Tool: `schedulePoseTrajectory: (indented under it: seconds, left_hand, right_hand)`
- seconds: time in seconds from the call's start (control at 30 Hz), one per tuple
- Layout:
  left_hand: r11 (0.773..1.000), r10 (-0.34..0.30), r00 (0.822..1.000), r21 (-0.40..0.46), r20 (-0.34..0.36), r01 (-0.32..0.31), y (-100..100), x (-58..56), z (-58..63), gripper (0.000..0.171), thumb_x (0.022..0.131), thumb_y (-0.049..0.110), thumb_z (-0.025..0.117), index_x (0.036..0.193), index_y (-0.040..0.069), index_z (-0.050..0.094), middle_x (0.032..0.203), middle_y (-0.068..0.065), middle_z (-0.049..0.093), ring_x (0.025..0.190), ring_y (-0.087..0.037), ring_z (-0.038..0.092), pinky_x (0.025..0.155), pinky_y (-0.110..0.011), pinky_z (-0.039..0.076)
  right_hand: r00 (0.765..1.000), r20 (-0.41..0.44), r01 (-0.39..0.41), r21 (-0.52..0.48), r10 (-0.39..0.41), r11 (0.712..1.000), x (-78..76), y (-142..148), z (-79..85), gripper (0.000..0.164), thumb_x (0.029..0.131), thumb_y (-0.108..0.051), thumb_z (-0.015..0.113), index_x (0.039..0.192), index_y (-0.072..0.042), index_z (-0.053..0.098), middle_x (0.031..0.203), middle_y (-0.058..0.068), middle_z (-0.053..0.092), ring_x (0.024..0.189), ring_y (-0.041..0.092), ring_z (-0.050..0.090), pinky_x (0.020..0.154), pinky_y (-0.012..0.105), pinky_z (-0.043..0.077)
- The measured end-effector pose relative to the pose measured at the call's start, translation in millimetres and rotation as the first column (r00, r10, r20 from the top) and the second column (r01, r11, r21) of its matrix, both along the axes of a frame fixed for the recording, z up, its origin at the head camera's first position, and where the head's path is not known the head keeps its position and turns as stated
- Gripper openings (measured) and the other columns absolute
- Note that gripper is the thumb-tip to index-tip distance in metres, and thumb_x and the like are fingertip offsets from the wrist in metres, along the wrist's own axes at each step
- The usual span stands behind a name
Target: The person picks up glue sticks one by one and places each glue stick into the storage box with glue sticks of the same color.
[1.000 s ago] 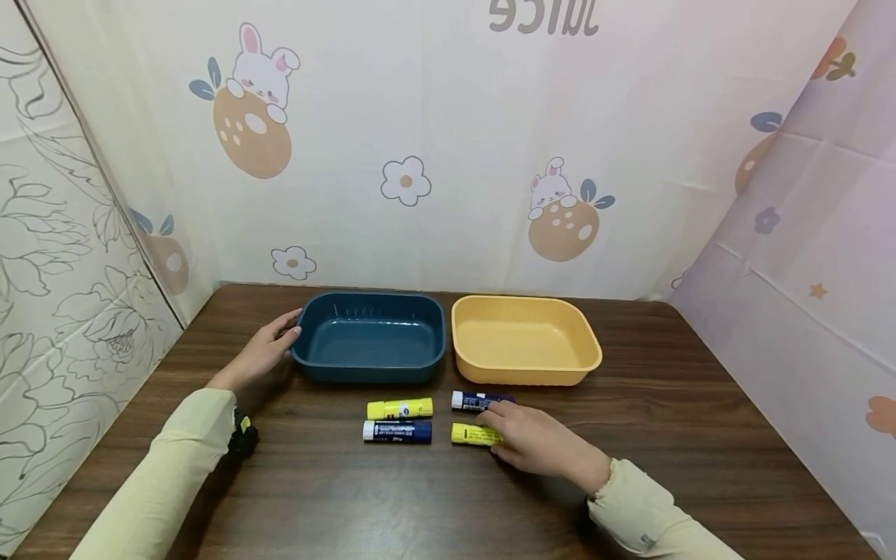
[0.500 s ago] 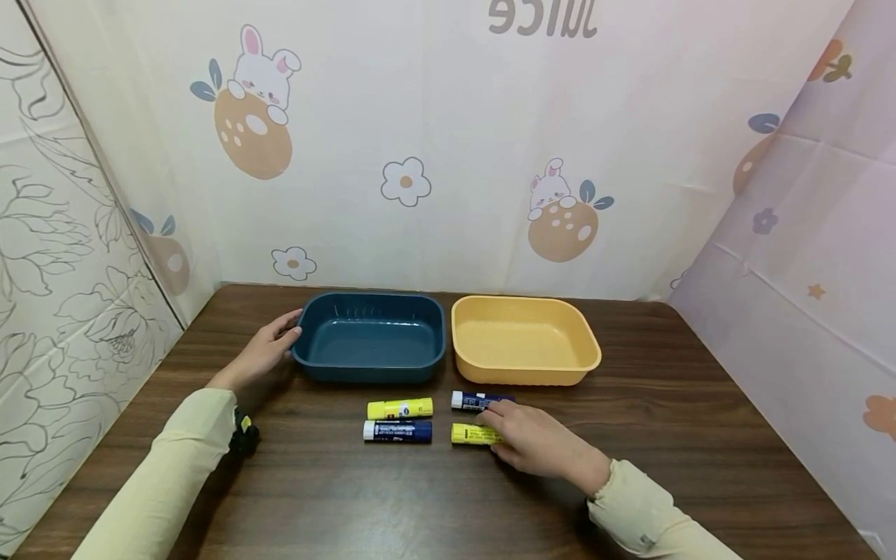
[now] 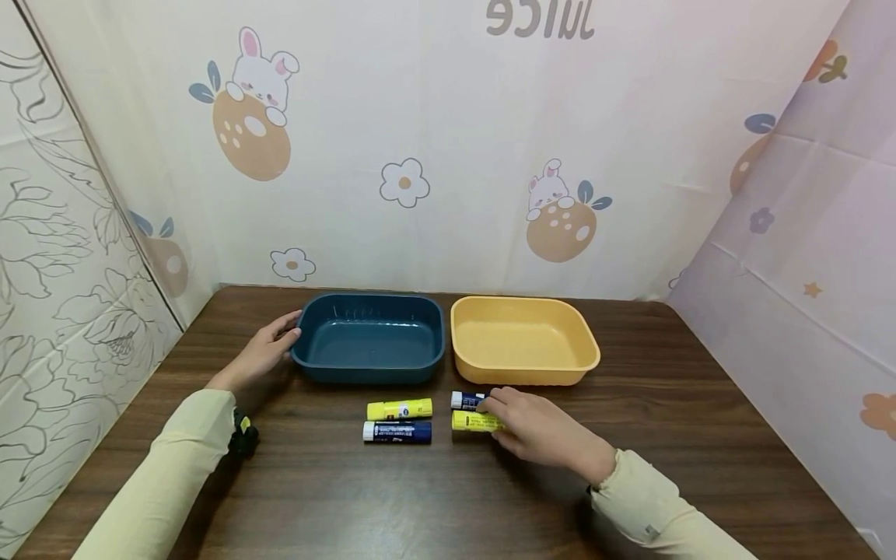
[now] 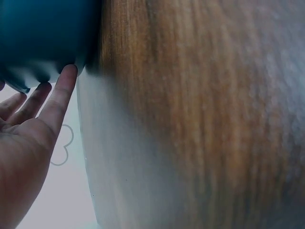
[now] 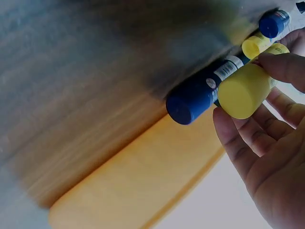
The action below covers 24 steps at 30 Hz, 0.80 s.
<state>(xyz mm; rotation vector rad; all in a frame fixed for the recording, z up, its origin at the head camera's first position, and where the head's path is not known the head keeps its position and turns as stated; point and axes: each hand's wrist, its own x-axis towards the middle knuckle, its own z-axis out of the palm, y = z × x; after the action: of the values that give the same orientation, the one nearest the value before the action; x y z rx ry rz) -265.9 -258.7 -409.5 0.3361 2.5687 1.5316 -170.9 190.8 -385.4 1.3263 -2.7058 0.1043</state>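
Head view: wood-grain table (image 3: pixel 392 498) bears teal tray (image 3: pixel 371 375) before printed fabric (image 3: pixel 476 117).

yellow tube (image 3: pixel 472 421), teal tray (image 3: pixel 367 375)

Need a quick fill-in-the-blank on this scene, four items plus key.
1. The right hand holds a tube coloured ____.
2. In the head view, the yellow tray stands to the ____ of the dark blue tray that the left hand touches.
3. Counting the held one, the head view shows ____ tubes.
4. The dark blue tube nearest the camera has a ____ left end.

Missing words: yellow; right; four; white.
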Motion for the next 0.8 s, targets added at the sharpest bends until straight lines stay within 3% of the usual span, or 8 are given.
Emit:
schedulePoseTrajectory:
  seconds: [0.33,0.8]
  left_hand:
    - [1.000,-0.002,1.000,0.004,-0.003,0.002,-0.1,-0.4,-0.9,0.056,0.106,0.026,0.035,0.151,-0.002,0.015,0.147,-0.032,0.025,0.128,-0.046,0.035,0.095,-0.052,0.043]
    - [1.000,-0.008,1.000,0.021,-0.005,0.008,-1.6,-2.2,-2.7,0.058,0.105,0.027,0.036,0.150,-0.002,0.015,0.147,-0.032,0.025,0.129,-0.046,0.035,0.094,-0.052,0.044]
  right_hand:
    - [1.000,0.017,0.014,-0.023,-0.013,1.000,-4.9,1.9,11.0,0.034,0.081,-0.016,0.076,0.112,-0.011,0.061,0.100,-0.003,0.057,0.085,0.009,0.053,0.073,0.027,0.052]
    - [0.998,-0.066,-0.005,-0.047,0.002,0.999,-13.2,7.3,27.7,0.036,0.080,-0.012,0.076,0.112,-0.009,0.061,0.098,-0.002,0.056,0.087,0.011,0.054,0.073,0.030,0.051]
